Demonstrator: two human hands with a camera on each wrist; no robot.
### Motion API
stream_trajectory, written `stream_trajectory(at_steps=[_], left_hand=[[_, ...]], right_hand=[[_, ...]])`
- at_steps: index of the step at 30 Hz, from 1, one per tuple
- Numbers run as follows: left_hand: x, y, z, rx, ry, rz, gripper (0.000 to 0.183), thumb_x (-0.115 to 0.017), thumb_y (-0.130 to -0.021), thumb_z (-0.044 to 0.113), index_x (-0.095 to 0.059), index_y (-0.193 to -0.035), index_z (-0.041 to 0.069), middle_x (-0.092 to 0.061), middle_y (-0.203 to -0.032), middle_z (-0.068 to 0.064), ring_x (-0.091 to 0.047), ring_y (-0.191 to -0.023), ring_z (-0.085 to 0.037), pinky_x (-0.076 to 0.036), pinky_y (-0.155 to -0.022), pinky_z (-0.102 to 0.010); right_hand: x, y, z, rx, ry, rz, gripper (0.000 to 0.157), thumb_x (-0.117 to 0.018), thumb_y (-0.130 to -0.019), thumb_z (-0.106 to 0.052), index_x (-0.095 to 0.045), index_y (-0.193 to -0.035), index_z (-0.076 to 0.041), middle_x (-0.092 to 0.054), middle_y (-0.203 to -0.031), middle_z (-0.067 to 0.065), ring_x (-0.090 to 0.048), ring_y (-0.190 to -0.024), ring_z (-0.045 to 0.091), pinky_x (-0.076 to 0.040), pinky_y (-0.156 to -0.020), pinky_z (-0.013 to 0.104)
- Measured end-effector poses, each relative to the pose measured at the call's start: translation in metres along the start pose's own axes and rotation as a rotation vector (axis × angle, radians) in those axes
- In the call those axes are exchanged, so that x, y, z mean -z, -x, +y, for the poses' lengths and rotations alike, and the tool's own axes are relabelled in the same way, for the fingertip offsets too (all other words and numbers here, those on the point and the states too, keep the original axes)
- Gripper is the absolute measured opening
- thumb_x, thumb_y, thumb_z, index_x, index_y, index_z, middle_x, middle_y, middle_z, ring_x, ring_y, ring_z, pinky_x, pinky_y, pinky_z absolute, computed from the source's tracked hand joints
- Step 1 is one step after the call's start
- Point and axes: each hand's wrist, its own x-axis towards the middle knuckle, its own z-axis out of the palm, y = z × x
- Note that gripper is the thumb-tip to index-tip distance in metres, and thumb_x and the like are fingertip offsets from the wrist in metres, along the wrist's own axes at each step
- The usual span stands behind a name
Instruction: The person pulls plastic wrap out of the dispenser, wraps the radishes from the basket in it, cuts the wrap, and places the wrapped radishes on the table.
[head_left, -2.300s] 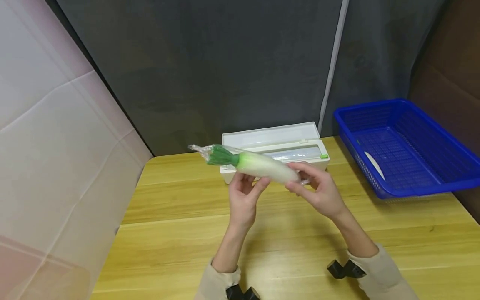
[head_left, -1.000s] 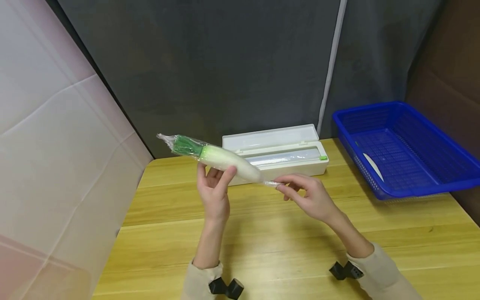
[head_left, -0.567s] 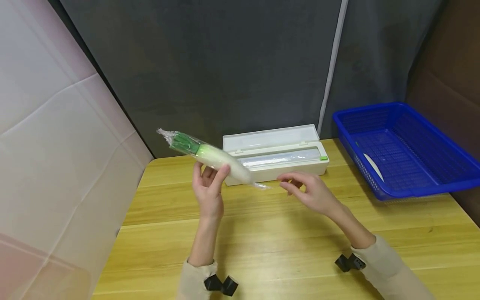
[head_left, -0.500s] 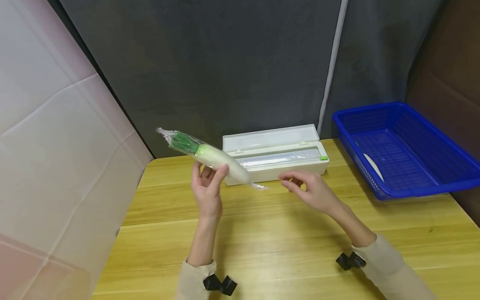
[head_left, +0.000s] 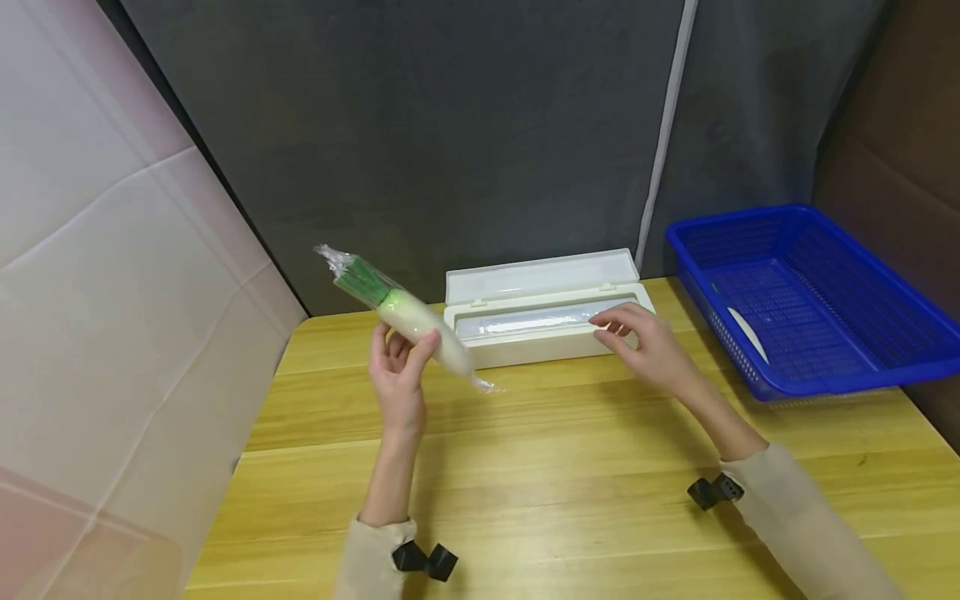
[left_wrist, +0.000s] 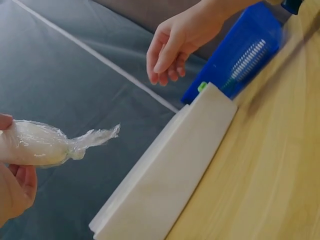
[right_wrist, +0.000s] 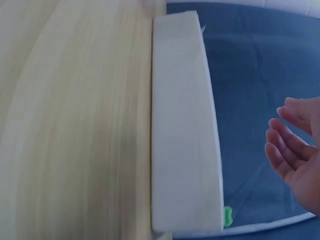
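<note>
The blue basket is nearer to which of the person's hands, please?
Right: the right hand hovers by the white box's right end, left of the basket and apart from it. The left hand, holding the wrapped vegetable, is farther left, past the box's left end.

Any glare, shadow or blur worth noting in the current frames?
Head: glare streaks the film roll, and soft arm shadows fall on the table. Left wrist: tilted, with small highlights on the wrapped radish. Right wrist: bluish and hazy, with the white box looking soft.
</note>
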Motion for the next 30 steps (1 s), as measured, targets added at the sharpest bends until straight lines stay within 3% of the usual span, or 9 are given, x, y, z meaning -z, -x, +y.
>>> stream_trajectory(at_steps=[4,7,12,18,30], left_hand=[[0.007,-0.003,-0.004,0.018,-0.039,0.01,0.05,-0.071,-0.084,-0.007,-0.057,-0.13,0.006,-0.063,-0.109,-0.009,-0.06,-0.101,-0.02,-0.051,-0.088,-0.028],[0.011,-0.006,-0.006,0.023,-0.067,0.02,0.05,-0.071,-0.083,-0.007,-0.058,-0.13,0.007,-0.063,-0.11,-0.008,-0.059,-0.101,-0.02,-0.051,-0.087,-0.028],[0.02,-0.011,-0.009,0.023,-0.122,0.041,0.049,-0.072,-0.084,-0.005,-0.059,-0.129,0.007,-0.062,-0.108,-0.007,-0.057,-0.099,-0.019,-0.05,-0.084,-0.025],[0.032,-0.02,-0.013,0.021,-0.198,0.051,0.049,-0.074,-0.084,-0.004,-0.06,-0.13,0.005,-0.061,-0.106,-0.005,-0.056,-0.098,-0.018,-0.049,-0.083,-0.024],[0.054,-0.034,-0.014,0.103,-0.419,0.062,0.056,-0.074,-0.088,0.001,-0.055,-0.14,0.001,-0.059,-0.105,0.0,-0.053,-0.099,-0.016,-0.049,-0.079,-0.022]], right_hand=[[0.004,0.001,0.012,-0.029,0.037,0.0,0.017,-0.072,-0.09,0.003,-0.071,-0.107,0.003,-0.068,-0.105,0.013,-0.062,-0.094,0.029,-0.052,-0.078,0.048],[0.007,0.001,0.02,-0.045,0.067,0.0,0.018,-0.072,-0.091,0.002,-0.07,-0.108,0.004,-0.066,-0.11,0.017,-0.06,-0.104,0.034,-0.049,-0.086,0.053],[0.013,0.001,0.031,-0.065,0.126,0.006,0.021,-0.072,-0.091,-0.001,-0.069,-0.112,0.004,-0.062,-0.114,0.02,-0.055,-0.113,0.039,-0.042,-0.097,0.054],[0.017,0.001,0.044,-0.072,0.191,0.029,0.025,-0.076,-0.089,-0.002,-0.069,-0.113,0.003,-0.061,-0.113,0.022,-0.054,-0.11,0.041,-0.038,-0.098,0.057],[0.019,0.004,0.063,-0.146,0.215,-0.028,0.04,-0.079,-0.087,-0.008,-0.065,-0.122,0.006,-0.057,-0.127,0.029,-0.048,-0.12,0.049,-0.034,-0.103,0.062]])
